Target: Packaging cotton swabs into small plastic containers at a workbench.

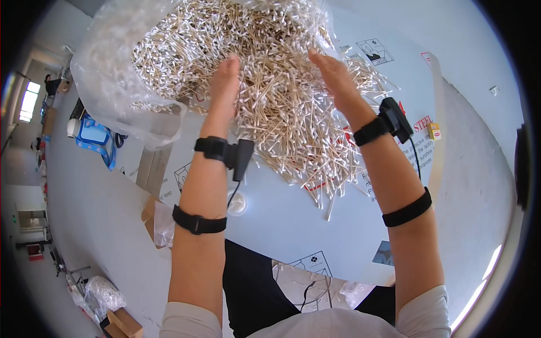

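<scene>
A big heap of cotton swabs (282, 107) with pale sticks and white tips spills from a clear plastic bag (110, 73) onto the table. My left hand (226, 81) stands on edge at the heap's left side, its fingers stretched out and touching the swabs. Across from it, on the right side, my right hand (335, 76) is held flat with its palm turned inward and its thumb side up. Swabs lie between the two hands, and neither hand grips any. The lower edges of both hands are partly hidden.
Below the heap, a small round white container (237, 203) stands on the printed pale-blue tabletop (282, 225). A small yellow box (434, 131) lies at the right. Left of the table are a blue strap (104, 149) and a cardboard box (149, 217). Another carton (121, 324) sits lower left.
</scene>
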The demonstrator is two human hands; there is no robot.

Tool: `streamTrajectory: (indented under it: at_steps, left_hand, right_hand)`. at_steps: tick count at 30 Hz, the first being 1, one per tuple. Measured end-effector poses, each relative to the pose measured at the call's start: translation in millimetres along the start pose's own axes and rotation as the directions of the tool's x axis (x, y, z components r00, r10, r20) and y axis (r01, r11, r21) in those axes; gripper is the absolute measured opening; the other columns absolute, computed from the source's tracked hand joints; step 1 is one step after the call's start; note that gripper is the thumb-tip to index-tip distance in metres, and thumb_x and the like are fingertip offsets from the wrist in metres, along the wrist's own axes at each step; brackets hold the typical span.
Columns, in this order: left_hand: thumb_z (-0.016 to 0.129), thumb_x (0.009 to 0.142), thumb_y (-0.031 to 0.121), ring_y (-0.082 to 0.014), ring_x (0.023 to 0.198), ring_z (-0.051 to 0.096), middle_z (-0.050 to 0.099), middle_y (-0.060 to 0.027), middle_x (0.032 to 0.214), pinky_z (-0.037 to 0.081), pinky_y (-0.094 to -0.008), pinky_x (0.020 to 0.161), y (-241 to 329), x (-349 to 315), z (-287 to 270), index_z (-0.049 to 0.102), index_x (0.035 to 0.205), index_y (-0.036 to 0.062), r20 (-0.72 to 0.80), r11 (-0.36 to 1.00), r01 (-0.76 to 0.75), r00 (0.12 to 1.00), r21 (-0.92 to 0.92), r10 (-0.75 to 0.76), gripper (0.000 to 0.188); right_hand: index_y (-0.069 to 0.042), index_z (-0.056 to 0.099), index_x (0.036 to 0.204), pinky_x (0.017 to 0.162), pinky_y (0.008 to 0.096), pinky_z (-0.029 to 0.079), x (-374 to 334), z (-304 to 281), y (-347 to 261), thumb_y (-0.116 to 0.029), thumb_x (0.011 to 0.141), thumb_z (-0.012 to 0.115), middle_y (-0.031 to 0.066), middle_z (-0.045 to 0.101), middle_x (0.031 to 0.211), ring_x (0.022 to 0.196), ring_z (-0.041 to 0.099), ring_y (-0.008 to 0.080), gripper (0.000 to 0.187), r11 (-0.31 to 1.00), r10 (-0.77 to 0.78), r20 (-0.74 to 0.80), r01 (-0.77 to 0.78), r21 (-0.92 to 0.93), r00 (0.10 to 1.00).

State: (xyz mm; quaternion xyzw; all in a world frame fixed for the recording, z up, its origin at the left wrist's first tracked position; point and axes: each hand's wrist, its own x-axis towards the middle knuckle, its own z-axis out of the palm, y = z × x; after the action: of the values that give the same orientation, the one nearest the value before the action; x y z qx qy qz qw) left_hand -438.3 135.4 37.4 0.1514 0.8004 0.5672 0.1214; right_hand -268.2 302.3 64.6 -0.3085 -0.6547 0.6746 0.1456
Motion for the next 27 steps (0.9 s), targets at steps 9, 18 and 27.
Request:
streamTrajectory:
  at_steps: [9, 18, 27]
  left_hand:
    - [0.056, 0.093, 0.049, -0.0401, 0.125, 0.046, 0.051, -0.0275, 0.129, 0.037, -0.0485, 0.105, 76.9, -69.0, 71.3, 0.050, 0.135, 0.0007, -0.059, 0.939, -0.344, 0.938, -0.020, 0.343, 0.064]
    - [0.061, 0.092, 0.036, -0.0503, 0.133, 0.029, 0.031, -0.0326, 0.143, 0.031, -0.0551, 0.107, 37.1, -175.9, 92.0, 0.033, 0.145, 0.0007, 0.015, 0.914, -0.403, 0.915, 0.034, 0.403, 0.069]
    - [0.069, 0.085, 0.033, -0.0531, 0.138, 0.022, 0.021, -0.0267, 0.153, 0.029, -0.0676, 0.100, -1.8, -289.5, 77.3, 0.025, 0.151, 0.0120, 0.133, 0.850, -0.415, 0.910, 0.324, 0.394, 0.081]
  right_hand:
    - [0.001, 0.036, 0.146, 0.101, 0.0335, 0.040, -41.0, 6.8, -16.8, -0.041, 0.094, 0.063, 0.0213, 0.055, 0.130, 0.118, 0.053, 0.0226, 0.072, 0.893, -0.348, 0.016, 0.326, 0.310, 0.937]
    - [-0.002, 0.037, 0.147, 0.104, 0.0316, 0.038, -125.4, -46.4, 34.2, -0.032, 0.092, 0.067, 0.0148, 0.050, 0.140, 0.127, 0.047, 0.0195, 0.069, 0.941, -0.260, 0.021, 0.248, 0.231, 0.965]
    - [0.001, 0.049, 0.137, 0.108, 0.0400, 0.037, -189.9, -67.5, 87.8, -0.034, 0.083, 0.075, 0.0269, 0.051, 0.136, 0.129, 0.048, 0.0361, 0.069, 0.891, -0.271, -0.126, 0.199, -0.407, 0.954]
